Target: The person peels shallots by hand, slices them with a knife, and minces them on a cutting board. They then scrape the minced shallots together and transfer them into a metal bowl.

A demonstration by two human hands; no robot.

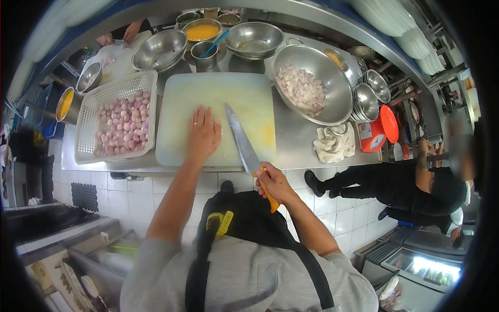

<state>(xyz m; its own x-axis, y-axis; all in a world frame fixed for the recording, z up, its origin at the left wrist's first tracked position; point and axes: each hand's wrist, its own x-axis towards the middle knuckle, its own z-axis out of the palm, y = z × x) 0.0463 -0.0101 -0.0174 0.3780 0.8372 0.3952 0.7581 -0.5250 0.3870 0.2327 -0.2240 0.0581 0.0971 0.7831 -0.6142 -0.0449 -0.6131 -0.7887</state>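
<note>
My left hand [204,133] lies flat, fingers apart, on the pale cutting board [244,99], holding nothing. My right hand [274,183] grips the orange handle of a large knife [242,140], whose blade rests on the board just right of my left hand, tip pointing away. No food lies under the blade. A white perforated basket [117,86] of peeled shallots [125,126] stands left of the board. A big metal colander [340,96] with chopped shallots [301,89] sits to the right.
Steel bowls [160,49], a bowl of yellow liquid [201,31], a cup with a blue utensil [204,54] line the back. A crumpled cloth [332,145], stacked bowls [366,101] and an orange-lidded tub [379,130] stand right. Another person [416,182] crouches at right; someone's hands [119,35] work far left.
</note>
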